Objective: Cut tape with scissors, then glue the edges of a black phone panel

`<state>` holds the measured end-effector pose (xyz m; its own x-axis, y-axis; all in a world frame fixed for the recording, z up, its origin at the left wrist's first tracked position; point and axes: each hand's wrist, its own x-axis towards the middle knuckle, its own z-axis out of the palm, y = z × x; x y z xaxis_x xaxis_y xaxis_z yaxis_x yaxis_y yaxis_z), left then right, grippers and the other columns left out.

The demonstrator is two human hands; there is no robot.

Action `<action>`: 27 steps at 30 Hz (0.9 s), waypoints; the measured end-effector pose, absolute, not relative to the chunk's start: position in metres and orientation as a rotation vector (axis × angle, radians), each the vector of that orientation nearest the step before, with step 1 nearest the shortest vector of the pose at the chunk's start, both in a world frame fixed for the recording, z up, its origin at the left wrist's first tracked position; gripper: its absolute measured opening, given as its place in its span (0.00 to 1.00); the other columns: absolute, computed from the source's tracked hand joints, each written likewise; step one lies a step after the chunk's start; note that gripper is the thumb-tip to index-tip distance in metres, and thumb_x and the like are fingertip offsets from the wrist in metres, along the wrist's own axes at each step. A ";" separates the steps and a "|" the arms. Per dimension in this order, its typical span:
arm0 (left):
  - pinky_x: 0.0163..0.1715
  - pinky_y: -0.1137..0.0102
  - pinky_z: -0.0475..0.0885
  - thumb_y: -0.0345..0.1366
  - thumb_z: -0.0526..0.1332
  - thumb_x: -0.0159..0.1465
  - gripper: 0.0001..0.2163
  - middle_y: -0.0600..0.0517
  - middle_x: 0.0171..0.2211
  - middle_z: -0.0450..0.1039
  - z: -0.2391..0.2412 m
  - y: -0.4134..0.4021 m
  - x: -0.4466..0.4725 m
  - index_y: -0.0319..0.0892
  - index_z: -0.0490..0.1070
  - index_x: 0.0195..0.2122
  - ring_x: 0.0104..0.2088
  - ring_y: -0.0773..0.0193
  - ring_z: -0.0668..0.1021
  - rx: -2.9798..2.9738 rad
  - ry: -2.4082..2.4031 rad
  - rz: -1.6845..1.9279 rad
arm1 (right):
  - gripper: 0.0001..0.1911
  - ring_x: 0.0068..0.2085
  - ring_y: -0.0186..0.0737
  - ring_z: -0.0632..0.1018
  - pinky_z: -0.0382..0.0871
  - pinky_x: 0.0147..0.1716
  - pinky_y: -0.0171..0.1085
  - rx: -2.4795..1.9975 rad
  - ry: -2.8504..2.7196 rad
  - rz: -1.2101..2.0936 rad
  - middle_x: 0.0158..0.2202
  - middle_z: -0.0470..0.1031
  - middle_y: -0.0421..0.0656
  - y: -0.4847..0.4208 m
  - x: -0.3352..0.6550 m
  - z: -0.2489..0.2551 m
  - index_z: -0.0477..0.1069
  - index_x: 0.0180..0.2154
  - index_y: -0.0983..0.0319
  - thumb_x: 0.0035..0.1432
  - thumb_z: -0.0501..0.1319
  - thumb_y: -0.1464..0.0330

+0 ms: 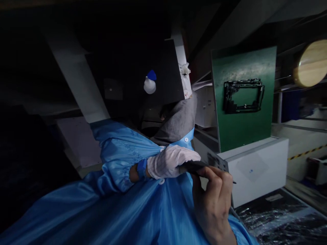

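My left hand (170,162), in a white glove with a blue wrist strap (142,169), is closed on the near end of a thin dark flat piece (195,165). My bare right hand (216,194) pinches the other end of that piece between thumb and fingers. Both hands are close to my body, in front of the blue smock (155,207). A thin dark point (234,182) sticks out past the right hand's knuckles; what it belongs to is hidden. The exact kind of the dark piece does not show in the dim light.
To the right, stacked black rectangular frames (244,97) lie on a green board (244,132) above a white box (258,170). A white squeeze bottle (149,85) with a blue top stands on the dark bench (127,58). A round wooden stool seat (313,63) and plastic-wrapped material (278,217) are farther right.
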<state>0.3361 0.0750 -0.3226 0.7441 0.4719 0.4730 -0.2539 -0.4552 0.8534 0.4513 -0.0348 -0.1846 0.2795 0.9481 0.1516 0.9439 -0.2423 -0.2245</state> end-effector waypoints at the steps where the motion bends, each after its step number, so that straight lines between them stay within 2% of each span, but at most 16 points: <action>1: 0.61 0.66 0.89 0.32 0.57 0.84 0.14 0.44 0.55 0.92 -0.326 0.070 0.338 0.41 0.74 0.67 0.57 0.59 0.93 1.841 0.169 0.821 | 0.06 0.42 0.44 0.78 0.75 0.44 0.39 -2.289 -1.733 0.014 0.45 0.78 0.46 -0.035 0.451 -0.185 0.74 0.53 0.62 0.84 0.63 0.78; 4: 0.62 0.67 0.88 0.32 0.54 0.85 0.15 0.44 0.55 0.92 -0.331 0.063 0.336 0.41 0.74 0.67 0.57 0.60 0.93 1.820 0.150 0.776 | 0.05 0.42 0.43 0.78 0.76 0.44 0.38 -2.283 -1.746 -0.003 0.46 0.78 0.47 -0.037 0.453 -0.184 0.75 0.53 0.63 0.84 0.64 0.78; 10: 0.62 0.67 0.89 0.43 0.51 0.89 0.19 0.42 0.56 0.92 -0.331 0.060 0.333 0.39 0.75 0.69 0.59 0.58 0.93 1.815 0.106 0.724 | 0.06 0.42 0.41 0.79 0.77 0.43 0.37 -2.262 -1.737 0.048 0.45 0.78 0.45 -0.037 0.455 -0.183 0.74 0.50 0.61 0.85 0.63 0.77; 13: 0.63 0.70 0.87 0.41 0.49 0.90 0.19 0.44 0.55 0.93 -0.328 0.063 0.336 0.40 0.77 0.66 0.58 0.61 0.93 1.843 0.121 0.704 | 0.06 0.42 0.41 0.79 0.77 0.43 0.37 -2.282 -1.701 0.071 0.44 0.78 0.44 -0.038 0.455 -0.184 0.74 0.50 0.61 0.86 0.63 0.76; 19: 0.61 0.74 0.86 0.34 0.51 0.87 0.16 0.47 0.52 0.93 -0.320 0.066 0.341 0.39 0.79 0.61 0.53 0.64 0.94 1.860 0.177 0.771 | 0.07 0.41 0.41 0.79 0.76 0.42 0.38 -2.303 -1.660 0.063 0.44 0.78 0.43 -0.036 0.456 -0.186 0.73 0.50 0.59 0.85 0.64 0.77; 27: 0.65 0.69 0.87 0.31 0.54 0.83 0.17 0.43 0.57 0.92 -0.327 0.063 0.333 0.38 0.79 0.66 0.60 0.60 0.92 1.904 0.118 0.661 | 0.10 0.40 0.41 0.77 0.73 0.42 0.39 -2.300 -1.632 0.071 0.42 0.77 0.42 -0.037 0.456 -0.186 0.73 0.50 0.59 0.80 0.66 0.80</action>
<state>0.3325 0.0630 -0.3268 0.8414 0.3742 0.3899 -0.2162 -0.4282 0.8774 0.4555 -0.0370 -0.1859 0.3466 0.9271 0.1427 0.9113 -0.2968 -0.2853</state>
